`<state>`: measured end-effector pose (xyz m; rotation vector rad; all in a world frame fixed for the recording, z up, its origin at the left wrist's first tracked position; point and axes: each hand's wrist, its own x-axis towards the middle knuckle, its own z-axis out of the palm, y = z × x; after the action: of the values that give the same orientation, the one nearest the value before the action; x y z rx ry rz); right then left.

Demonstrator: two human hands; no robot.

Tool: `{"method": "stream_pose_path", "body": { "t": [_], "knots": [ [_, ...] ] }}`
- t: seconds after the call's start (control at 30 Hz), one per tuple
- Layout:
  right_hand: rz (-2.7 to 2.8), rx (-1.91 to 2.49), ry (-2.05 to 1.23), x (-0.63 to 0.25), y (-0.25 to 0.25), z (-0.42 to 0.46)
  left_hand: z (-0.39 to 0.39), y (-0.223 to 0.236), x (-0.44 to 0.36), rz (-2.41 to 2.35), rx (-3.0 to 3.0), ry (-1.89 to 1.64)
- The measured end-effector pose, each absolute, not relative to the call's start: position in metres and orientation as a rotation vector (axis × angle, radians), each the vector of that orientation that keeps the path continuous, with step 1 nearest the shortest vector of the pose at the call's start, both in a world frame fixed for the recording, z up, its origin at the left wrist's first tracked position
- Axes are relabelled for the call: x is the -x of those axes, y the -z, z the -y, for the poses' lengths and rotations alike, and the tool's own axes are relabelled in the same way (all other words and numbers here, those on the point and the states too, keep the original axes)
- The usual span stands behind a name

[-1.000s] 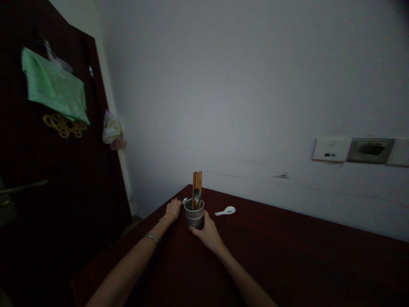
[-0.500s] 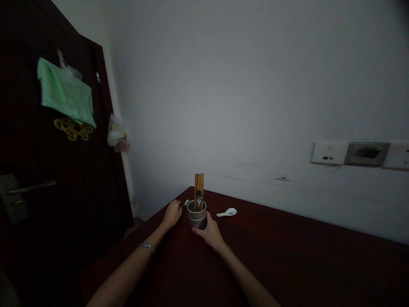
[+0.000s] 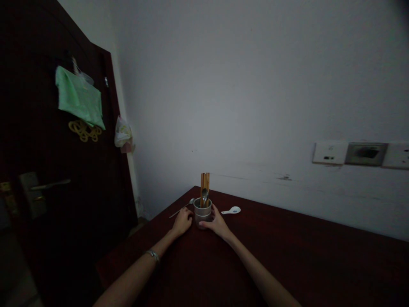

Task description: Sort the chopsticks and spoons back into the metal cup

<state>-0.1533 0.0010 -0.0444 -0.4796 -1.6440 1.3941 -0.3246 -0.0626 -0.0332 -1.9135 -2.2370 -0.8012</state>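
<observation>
A grey metal utensil holder (image 3: 198,220) stands upright on the dark red table, with several wooden chopsticks (image 3: 202,184) and a metal spoon (image 3: 205,195) sticking up out of it. My right hand (image 3: 217,222) wraps round its right side, thumb across the front. Just left of the holder, my left hand (image 3: 182,221) rests low over the table with loosely bent fingers and nothing visible in them. Behind that hand a long-handled metal spoon (image 3: 181,208) lies flat. To the right of the holder lies a white soup spoon (image 3: 234,210) with a small blue mark.
The table (image 3: 287,247) meets a pale wall (image 3: 239,106) at the back. On the left is a dark door (image 3: 89,179) with a handle (image 3: 51,185) and a hanging green cloth (image 3: 79,96). Socket plates (image 3: 330,152) sit on the wall at right.
My left hand has come off the long-handled spoon, leaving it on the table, and moved right, close to the holder. My right hand keeps its grip. The view has shifted slightly left.
</observation>
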Motion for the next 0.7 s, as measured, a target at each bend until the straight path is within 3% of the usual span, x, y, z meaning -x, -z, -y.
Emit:
{"method": "stream_pose_path", "body": {
  "t": [0.23,0.53,0.7],
  "knots": [
    [1.519,0.55,-1.448,0.153,0.011,-0.004,0.067,0.036,0.319,2.17,1.887,0.691],
    [1.546,0.643,-0.713,0.13,-0.036,-0.005,0.07,0.03,0.314,2.254,1.842,0.613],
    [1.851,0.803,-0.59,0.134,-0.056,-0.015,0.07,0.03,0.313,2.245,1.845,0.631]
  ]
}}
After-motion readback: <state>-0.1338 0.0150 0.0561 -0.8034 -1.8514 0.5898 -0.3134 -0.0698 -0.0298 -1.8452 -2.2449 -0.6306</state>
